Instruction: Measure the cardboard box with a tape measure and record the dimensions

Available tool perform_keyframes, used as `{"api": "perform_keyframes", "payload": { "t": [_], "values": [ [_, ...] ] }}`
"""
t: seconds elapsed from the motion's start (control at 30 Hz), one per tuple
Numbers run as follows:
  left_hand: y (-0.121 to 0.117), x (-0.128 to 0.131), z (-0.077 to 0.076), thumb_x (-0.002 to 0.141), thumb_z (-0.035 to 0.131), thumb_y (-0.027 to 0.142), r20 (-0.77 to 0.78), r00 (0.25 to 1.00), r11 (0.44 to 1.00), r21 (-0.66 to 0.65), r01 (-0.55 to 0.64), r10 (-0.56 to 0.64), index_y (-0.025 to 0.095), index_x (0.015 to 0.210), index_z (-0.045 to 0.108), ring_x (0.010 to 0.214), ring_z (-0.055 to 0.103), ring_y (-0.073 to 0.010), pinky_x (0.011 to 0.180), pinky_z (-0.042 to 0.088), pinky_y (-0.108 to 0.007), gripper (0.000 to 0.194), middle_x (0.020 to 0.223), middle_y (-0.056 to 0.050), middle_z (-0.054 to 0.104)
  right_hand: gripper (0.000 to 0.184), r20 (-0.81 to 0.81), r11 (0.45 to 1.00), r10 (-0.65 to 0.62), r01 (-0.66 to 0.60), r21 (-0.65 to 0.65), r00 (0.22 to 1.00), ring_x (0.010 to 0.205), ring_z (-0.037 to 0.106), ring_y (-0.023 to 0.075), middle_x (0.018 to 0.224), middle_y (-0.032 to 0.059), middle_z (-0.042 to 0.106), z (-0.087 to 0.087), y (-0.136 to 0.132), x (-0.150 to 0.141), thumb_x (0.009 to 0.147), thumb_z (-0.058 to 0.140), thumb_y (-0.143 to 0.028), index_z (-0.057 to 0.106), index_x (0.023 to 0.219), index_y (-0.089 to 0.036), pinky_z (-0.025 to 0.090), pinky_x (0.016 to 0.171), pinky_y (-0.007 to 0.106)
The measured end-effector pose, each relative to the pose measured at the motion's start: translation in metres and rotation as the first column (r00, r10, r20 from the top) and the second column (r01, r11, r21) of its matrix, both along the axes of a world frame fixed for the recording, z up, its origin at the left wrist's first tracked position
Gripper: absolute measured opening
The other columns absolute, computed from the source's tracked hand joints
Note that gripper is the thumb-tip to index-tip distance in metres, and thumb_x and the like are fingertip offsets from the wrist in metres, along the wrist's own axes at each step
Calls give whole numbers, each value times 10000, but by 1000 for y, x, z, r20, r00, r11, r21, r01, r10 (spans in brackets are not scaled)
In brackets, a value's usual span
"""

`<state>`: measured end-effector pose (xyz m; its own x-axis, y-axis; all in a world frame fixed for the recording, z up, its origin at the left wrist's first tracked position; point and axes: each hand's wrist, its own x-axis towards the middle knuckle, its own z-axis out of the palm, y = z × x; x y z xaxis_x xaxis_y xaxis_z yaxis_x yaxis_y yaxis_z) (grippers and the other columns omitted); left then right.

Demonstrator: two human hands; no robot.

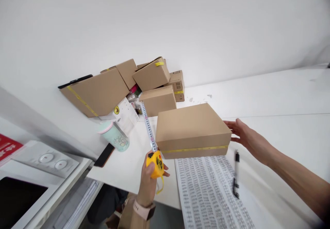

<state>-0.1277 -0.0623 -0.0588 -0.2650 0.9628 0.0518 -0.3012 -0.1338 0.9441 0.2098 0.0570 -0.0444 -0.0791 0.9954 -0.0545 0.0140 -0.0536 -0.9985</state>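
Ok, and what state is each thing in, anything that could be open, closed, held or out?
Tape measure: blade extended, held in left hand
Front box: closed, as far as shows
Right hand: open, at that box's end
Tumbler: lid on
Pen: lying down
Printed sheet: flat, partly hidden
White appliance: on or off, can't tell

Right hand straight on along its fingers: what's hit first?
Likely the right end of the nearest cardboard box; the right hand is right at that end, though depth leaves actual contact unclear.
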Motion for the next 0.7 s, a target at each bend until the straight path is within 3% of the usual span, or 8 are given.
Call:
{"api": "perform_keyframes", "payload": {
  "t": [0.07,0.17,0.27,0.37,0.47,0.57,0.63,0.7],
  "values": [
    [10,-4,12,771,727,490,14,998,997,44,57,-57,216,1168,600,712,661,-188,540,585,-328,499,1224,-107,618,511,73,994,14,-21,107,997,1311,540,317,1429,16,603,20,-4,-8,946,401,-686,678,1221,-357,518,1037,468],
    [24,-11,39,755,740,480,3,996,982,168,84,-86,223,1144,600,707,686,-209,538,592,-346,486,1263,-111,622,511,175,964,-83,34,264,981,1293,547,336,1433,19,597,55,3,-19,887,572,-646,627,1317,-376,521,1023,474],
    [37,-13,66,747,749,461,-8,994,973,206,104,-105,200,1124,616,701,693,-212,534,595,-339,478,1306,-136,621,624,265,949,-203,122,292,943,1219,582,363,1430,65,588,76,20,-28,812,682,-605,596,1370,-337,567,922,476],
    [39,-1,82,771,734,457,2,997,982,176,73,-74,172,1090,647,694,683,-181,544,594,-310,437,1381,-151,586,655,306,960,-248,191,205,919,1136,626,354,1402,122,593,75,41,-35,800,694,-547,590,1379,-260,592,844,449],
    [23,24,89,805,695,487,56,995,986,148,73,-82,158,1081,665,693,674,-176,535,593,-301,431,1348,-153,606,648,262,973,-217,188,130,940,1076,665,333,1366,151,610,62,60,-38,813,669,-516,574,1386,-229,605,813,429],
    [1,57,92,803,671,548,175,955,971,25,238,-239,140,1080,669,670,658,-174,486,579,-283,493,1203,-157,663,650,351,952,-230,135,276,908,1204,603,347,1432,148,561,56,76,-38,825,636,-436,525,1432,-234,566,931,478],
    [-8,78,90,784,675,574,267,901,926,-69,371,-341,141,1054,660,662,650,-169,477,579,-282,510,1134,-143,670,654,475,902,-257,31,432,841,1334,494,358,1499,133,502,58,84,-39,820,604,-345,499,1457,-238,465,1064,540],
    [-8,95,86,763,684,585,332,856,881,-124,456,-396,144,1016,645,652,643,-163,480,581,-288,509,1096,-121,656,644,580,857,-248,-104,505,776,1416,396,351,1532,109,477,65,89,-40,808,568,-267,512,1449,-234,349,1155,559]
  ]
}}
